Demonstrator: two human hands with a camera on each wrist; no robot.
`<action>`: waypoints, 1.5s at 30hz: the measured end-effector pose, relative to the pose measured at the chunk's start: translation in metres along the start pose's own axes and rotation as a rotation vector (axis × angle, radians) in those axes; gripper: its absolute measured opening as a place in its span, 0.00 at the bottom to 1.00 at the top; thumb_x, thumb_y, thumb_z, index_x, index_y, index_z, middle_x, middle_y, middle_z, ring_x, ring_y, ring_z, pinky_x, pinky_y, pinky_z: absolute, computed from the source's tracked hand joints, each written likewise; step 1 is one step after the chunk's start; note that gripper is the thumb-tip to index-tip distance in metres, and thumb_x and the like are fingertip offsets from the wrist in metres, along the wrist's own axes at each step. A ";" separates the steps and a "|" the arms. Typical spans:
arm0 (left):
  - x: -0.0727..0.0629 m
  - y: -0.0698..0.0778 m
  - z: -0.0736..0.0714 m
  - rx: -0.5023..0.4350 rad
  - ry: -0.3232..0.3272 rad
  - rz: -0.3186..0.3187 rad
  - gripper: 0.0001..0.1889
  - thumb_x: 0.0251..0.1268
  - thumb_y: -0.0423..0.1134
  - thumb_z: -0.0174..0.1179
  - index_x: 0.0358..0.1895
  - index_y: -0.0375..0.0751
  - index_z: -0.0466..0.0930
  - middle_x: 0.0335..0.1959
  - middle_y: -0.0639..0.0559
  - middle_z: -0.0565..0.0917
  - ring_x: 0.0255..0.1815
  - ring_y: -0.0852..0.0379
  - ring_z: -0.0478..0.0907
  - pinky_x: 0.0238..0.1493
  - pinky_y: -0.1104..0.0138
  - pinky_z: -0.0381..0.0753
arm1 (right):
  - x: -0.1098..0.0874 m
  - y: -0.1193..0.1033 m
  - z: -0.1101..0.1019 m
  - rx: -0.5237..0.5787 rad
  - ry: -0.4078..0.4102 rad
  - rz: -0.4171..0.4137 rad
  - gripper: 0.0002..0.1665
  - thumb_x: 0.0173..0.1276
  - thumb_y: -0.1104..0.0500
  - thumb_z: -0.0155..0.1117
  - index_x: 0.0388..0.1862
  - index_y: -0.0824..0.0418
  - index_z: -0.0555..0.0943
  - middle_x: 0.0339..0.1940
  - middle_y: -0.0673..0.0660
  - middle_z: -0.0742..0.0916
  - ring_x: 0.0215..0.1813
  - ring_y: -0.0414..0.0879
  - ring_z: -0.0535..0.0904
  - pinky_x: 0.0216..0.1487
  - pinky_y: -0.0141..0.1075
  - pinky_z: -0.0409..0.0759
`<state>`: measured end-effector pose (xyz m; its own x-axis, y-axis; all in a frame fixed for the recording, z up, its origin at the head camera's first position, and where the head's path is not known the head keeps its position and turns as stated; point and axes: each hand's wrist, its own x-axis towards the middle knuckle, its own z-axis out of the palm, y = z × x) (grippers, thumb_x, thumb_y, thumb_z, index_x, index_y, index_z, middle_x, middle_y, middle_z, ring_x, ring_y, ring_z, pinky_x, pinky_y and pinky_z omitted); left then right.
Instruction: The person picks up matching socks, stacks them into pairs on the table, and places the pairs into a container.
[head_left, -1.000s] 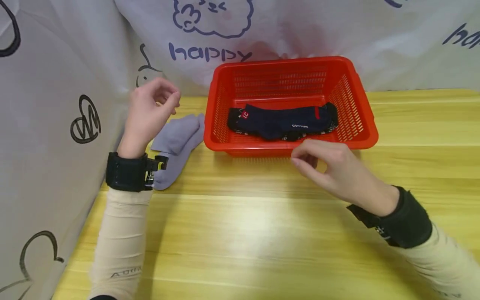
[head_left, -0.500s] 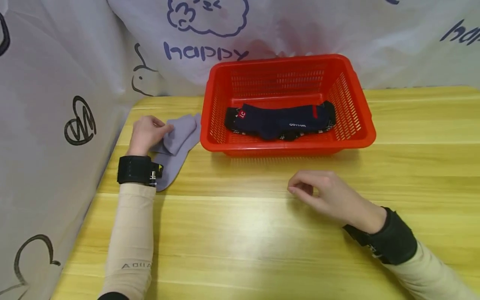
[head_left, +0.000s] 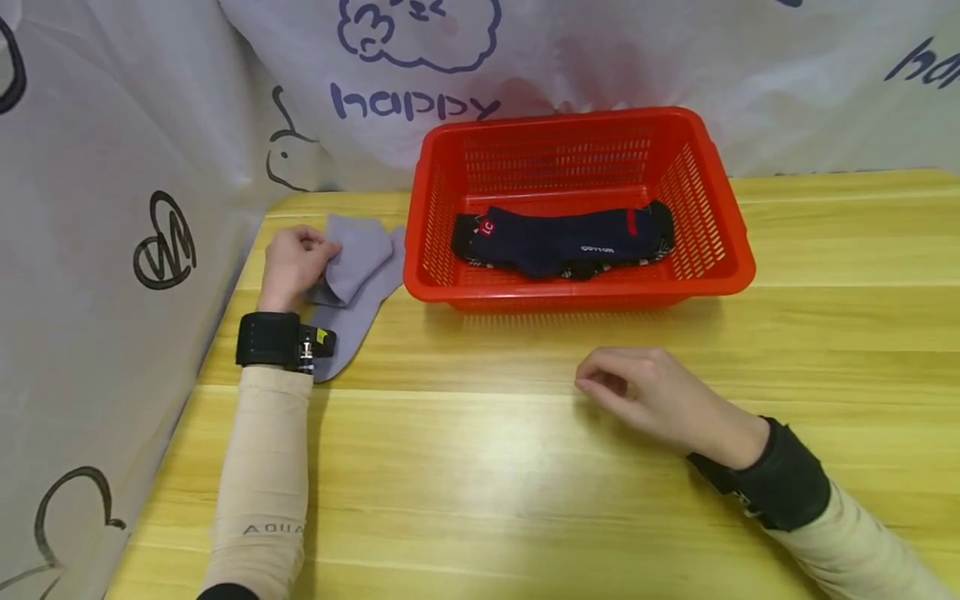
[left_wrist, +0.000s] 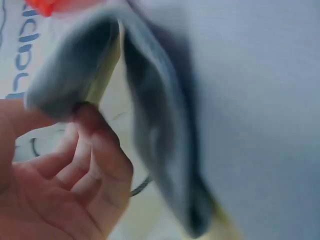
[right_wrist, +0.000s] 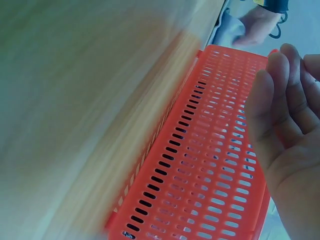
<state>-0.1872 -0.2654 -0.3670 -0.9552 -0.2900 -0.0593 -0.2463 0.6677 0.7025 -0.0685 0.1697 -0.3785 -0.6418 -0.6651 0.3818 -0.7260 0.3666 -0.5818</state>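
A grey sock (head_left: 356, 275) lies on the wooden table (head_left: 480, 467) left of the red basket (head_left: 577, 283). My left hand (head_left: 294, 260) pinches its upper edge and lifts a fold of it. In the left wrist view the grey sock (left_wrist: 150, 110) hangs from my fingertips (left_wrist: 87, 112), blurred. A dark navy sock (head_left: 562, 242) with a red stripe lies inside the basket. My right hand (head_left: 637, 387) rests on the table in front of the basket, fingers loosely curled, holding nothing. The right wrist view shows my right hand (right_wrist: 285, 115) beside the basket wall (right_wrist: 210, 170).
A white cloth backdrop (head_left: 112, 167) printed with doodles and the word "happy" hangs behind and left of the table. The table's left edge (head_left: 187, 400) runs close to my left forearm.
My left hand came down from the air onto the grey sock and took hold of its edge, lifting a fold. My right hand drew back from the basket's front toward me.
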 end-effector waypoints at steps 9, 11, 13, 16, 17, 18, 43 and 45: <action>-0.020 0.044 -0.019 -0.386 0.272 0.314 0.03 0.64 0.36 0.63 0.39 0.44 0.82 0.24 0.70 0.80 0.28 0.71 0.77 0.36 0.76 0.72 | -0.002 0.000 -0.002 -0.009 0.032 -0.015 0.10 0.59 0.71 0.68 0.36 0.58 0.83 0.28 0.47 0.86 0.29 0.29 0.73 0.33 0.18 0.71; -0.031 0.060 -0.026 -0.459 0.303 0.373 0.04 0.64 0.34 0.63 0.40 0.44 0.84 0.26 0.67 0.82 0.30 0.68 0.78 0.39 0.74 0.73 | -0.002 -0.001 -0.003 -0.003 0.042 -0.017 0.10 0.59 0.71 0.68 0.36 0.58 0.83 0.28 0.47 0.85 0.29 0.29 0.72 0.32 0.19 0.71; -0.046 0.077 -0.031 -0.527 0.323 0.437 0.05 0.63 0.32 0.63 0.40 0.42 0.85 0.27 0.63 0.83 0.31 0.66 0.79 0.40 0.73 0.74 | -0.002 -0.001 -0.004 0.001 0.050 -0.015 0.11 0.59 0.71 0.68 0.36 0.57 0.83 0.28 0.46 0.85 0.29 0.29 0.72 0.31 0.20 0.71; -0.070 0.101 -0.035 -0.629 0.320 0.522 0.05 0.61 0.30 0.63 0.38 0.40 0.85 0.29 0.59 0.83 0.31 0.63 0.79 0.39 0.73 0.74 | -0.002 -0.001 -0.004 0.010 0.062 -0.019 0.05 0.64 0.67 0.67 0.36 0.57 0.83 0.28 0.45 0.84 0.29 0.30 0.72 0.31 0.22 0.72; -0.077 0.107 -0.035 -0.655 0.311 0.553 0.05 0.60 0.30 0.63 0.38 0.40 0.85 0.29 0.58 0.84 0.31 0.62 0.79 0.39 0.72 0.75 | -0.002 -0.002 -0.004 0.014 0.067 -0.020 0.03 0.65 0.65 0.66 0.36 0.58 0.83 0.28 0.45 0.84 0.29 0.30 0.72 0.31 0.22 0.72; -0.084 0.113 -0.036 -0.682 0.293 0.583 0.05 0.59 0.30 0.64 0.38 0.39 0.85 0.29 0.57 0.84 0.30 0.61 0.79 0.38 0.72 0.75 | -0.002 -0.002 -0.004 0.019 0.072 -0.020 0.02 0.67 0.64 0.65 0.36 0.58 0.83 0.28 0.45 0.84 0.30 0.30 0.72 0.31 0.22 0.72; -0.187 0.165 0.072 -0.532 -0.411 0.719 0.07 0.62 0.28 0.64 0.39 0.34 0.75 0.42 0.43 0.82 0.41 0.57 0.83 0.37 0.66 0.86 | -0.005 -0.038 -0.020 0.496 0.340 0.262 0.22 0.67 0.72 0.60 0.58 0.59 0.81 0.57 0.43 0.85 0.58 0.35 0.80 0.59 0.24 0.76; -0.185 0.165 0.071 -0.490 -0.436 0.694 0.13 0.60 0.30 0.66 0.44 0.36 0.73 0.45 0.45 0.81 0.44 0.57 0.84 0.39 0.67 0.86 | -0.005 -0.038 -0.022 0.470 0.408 0.262 0.17 0.66 0.73 0.60 0.49 0.58 0.84 0.47 0.41 0.87 0.47 0.34 0.83 0.49 0.23 0.80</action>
<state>-0.0630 -0.0525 -0.2905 -0.8636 0.4104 0.2929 0.4001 0.2042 0.8934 -0.0432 0.1732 -0.3419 -0.8911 -0.2600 0.3719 -0.4077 0.0989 -0.9077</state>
